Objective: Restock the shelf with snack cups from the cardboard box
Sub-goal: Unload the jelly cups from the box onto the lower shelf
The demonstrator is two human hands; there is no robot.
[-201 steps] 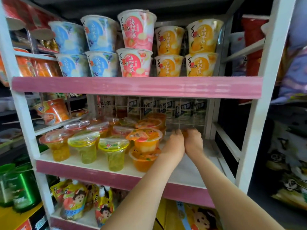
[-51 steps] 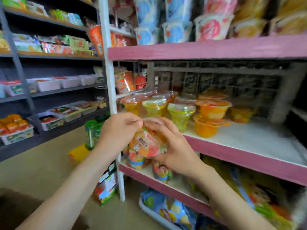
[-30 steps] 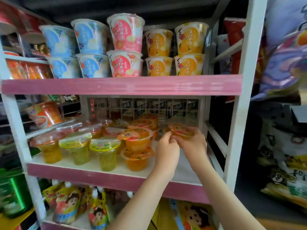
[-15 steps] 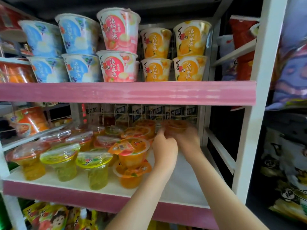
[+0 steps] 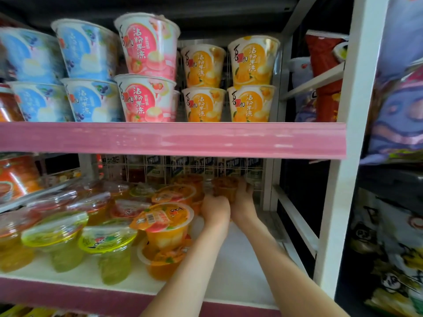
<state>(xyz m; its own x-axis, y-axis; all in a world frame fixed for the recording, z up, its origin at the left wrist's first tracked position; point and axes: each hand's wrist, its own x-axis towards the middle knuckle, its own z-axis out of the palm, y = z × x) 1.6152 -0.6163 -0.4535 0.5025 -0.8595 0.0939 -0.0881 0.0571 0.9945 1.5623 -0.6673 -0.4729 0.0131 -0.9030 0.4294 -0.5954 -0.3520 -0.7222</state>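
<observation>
An orange jelly snack cup (image 5: 223,187) is deep on the white shelf (image 5: 242,266), close to the wire back grid. My left hand (image 5: 215,210) and my right hand (image 5: 243,202) both hold it from either side, fingers curled round its body. Whether its base touches the shelf is hidden by my hands. Left of it stand stacked orange cups (image 5: 168,225) and rows of green cups (image 5: 107,241). The cardboard box is out of view.
A pink-edged upper shelf (image 5: 171,139) carries big blue, pink and orange tubs (image 5: 146,98) just above my hands. The wire grid (image 5: 229,167) closes the back. A white upright (image 5: 352,133) bounds the right side, with snack bags beyond it.
Both hands have carried the orange cup farther back along the shelf toward the wire grid. My view has moved closer and slightly up.
</observation>
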